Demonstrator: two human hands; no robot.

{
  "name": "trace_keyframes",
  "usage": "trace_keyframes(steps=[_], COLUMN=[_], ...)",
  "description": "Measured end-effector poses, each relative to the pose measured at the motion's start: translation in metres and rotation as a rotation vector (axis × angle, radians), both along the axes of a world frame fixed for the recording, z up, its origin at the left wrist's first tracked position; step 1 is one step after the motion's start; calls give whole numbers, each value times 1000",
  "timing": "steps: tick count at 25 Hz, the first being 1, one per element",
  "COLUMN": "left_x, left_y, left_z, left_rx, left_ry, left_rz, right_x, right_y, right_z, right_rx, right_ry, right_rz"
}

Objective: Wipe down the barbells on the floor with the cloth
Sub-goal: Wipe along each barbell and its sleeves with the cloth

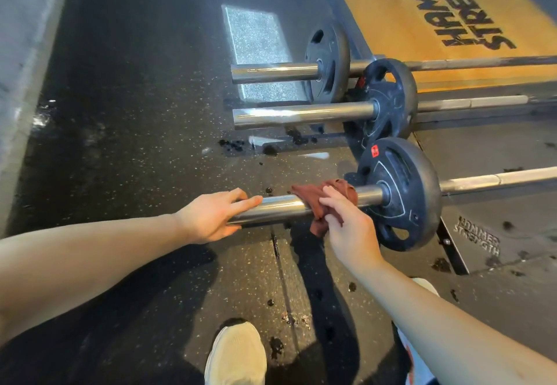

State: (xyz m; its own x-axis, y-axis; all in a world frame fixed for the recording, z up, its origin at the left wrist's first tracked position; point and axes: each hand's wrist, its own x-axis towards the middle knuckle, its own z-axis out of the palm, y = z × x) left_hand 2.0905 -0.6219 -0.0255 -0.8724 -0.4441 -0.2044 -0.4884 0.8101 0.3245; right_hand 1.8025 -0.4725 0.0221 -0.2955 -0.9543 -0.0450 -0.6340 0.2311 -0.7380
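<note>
On nearest barbell sleeve [280, 207] | right hand [346, 231] grips cloth [313, 201] | left hand [208, 219] flat at end | floor [135, 143] leftward

The cloth [313, 201] is rust-red. The three barbell sleeves [280, 208] are shiny chrome silver. The plates [407, 204] are black with thin pale outlines, and the near one carries a small red sticker [374, 151]. The floor [135, 143] is black rubber flecked with pale specks. Far right, the platform [391, 14] is yellow-orange with black lettering. The near shoe [238, 354] is cream.
</note>
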Motion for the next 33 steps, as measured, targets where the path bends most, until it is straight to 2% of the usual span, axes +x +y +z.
trace_keyframes(steps=[2,6,8,11,13,18,20,22,24,27,30,33], left_x=[-3,-8,-10,-10,-3,46,51,47,41,33,27,31], left_y=[-4,-14,-13,-9,-5,6,12,18,18,15,16,17], left_z=[4,13,19,29,35,38,35,32,32,38,43,42], left_rx=[121,569,646,612,553,508,557,582,555,451,408,486], left_ry=[15,24,12,-19,-16,182,222,192,122,62,2,-1], left_rz=[56,232,240,243,271,438,492,520,489,470,461,490], right_x=[-11,-21,-26,-7,37,167,159,112,42,-39,-19,59], right_y=[-2,-9,-10,-5,-3,-34,-41,-32,-14,1,-5,-8], right_z=[2,4,1,-12,-22,-48,-46,-41,-39,-30,-28,-27], right_rx=[-6,-40,-35,0,-23,-159,-155,-161,-117,26,28,-18], right_ry=[20,13,59,127,128,48,27,109,226,265,232,140], right_rz=[9,-57,-100,-142,-152,263,365,420,314,-57,-260,-185])
